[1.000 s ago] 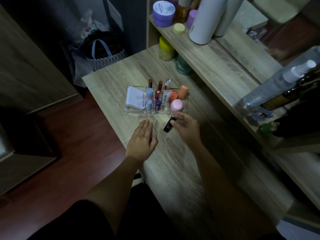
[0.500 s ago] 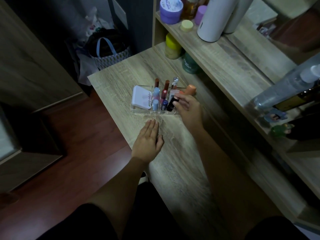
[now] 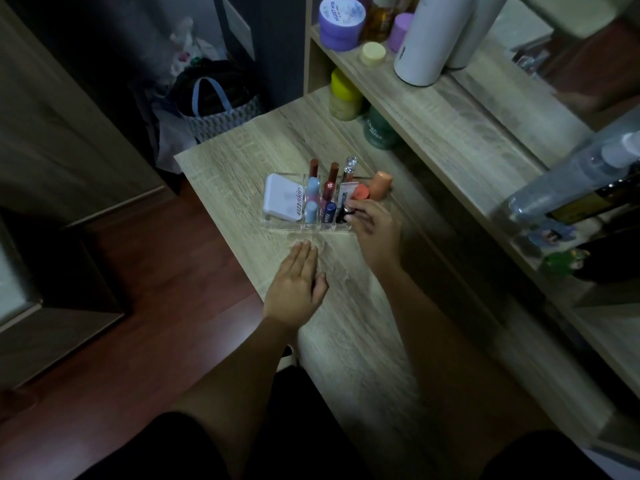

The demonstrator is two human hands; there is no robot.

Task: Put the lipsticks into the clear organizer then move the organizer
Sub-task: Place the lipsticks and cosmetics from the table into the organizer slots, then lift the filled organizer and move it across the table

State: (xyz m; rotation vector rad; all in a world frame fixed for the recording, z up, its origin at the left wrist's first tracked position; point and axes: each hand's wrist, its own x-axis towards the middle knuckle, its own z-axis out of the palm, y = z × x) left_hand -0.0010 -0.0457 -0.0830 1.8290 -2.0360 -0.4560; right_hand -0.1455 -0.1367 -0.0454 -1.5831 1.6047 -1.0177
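The clear organizer (image 3: 277, 225) stands on the wooden table (image 3: 346, 341), holding a white compact (image 3: 282, 201), several upright lipsticks (image 3: 329, 188) and orange-capped tubes (image 3: 379, 185). My right hand (image 3: 375, 230) is at the organizer's front right corner, fingertips pinching a black lipstick (image 3: 342, 213) that stands in a front slot beside a dark blue one (image 3: 328, 213). My left hand (image 3: 298, 282) lies flat on the table, fingers together, just in front of the organizer and not touching it.
A wooden shelf (image 3: 450, 109) runs along the table's right side with a purple jar (image 3: 341, 22), a white cylinder (image 3: 429, 36), a yellow-lidded jar (image 3: 344, 95), a green jar (image 3: 379, 131) and a spray bottle (image 3: 571, 181). A bag (image 3: 214, 102) sits on the floor beyond the table.
My right hand carried the black lipstick from the table in front of the organizer up into a front slot. The left hand stayed flat on the table.
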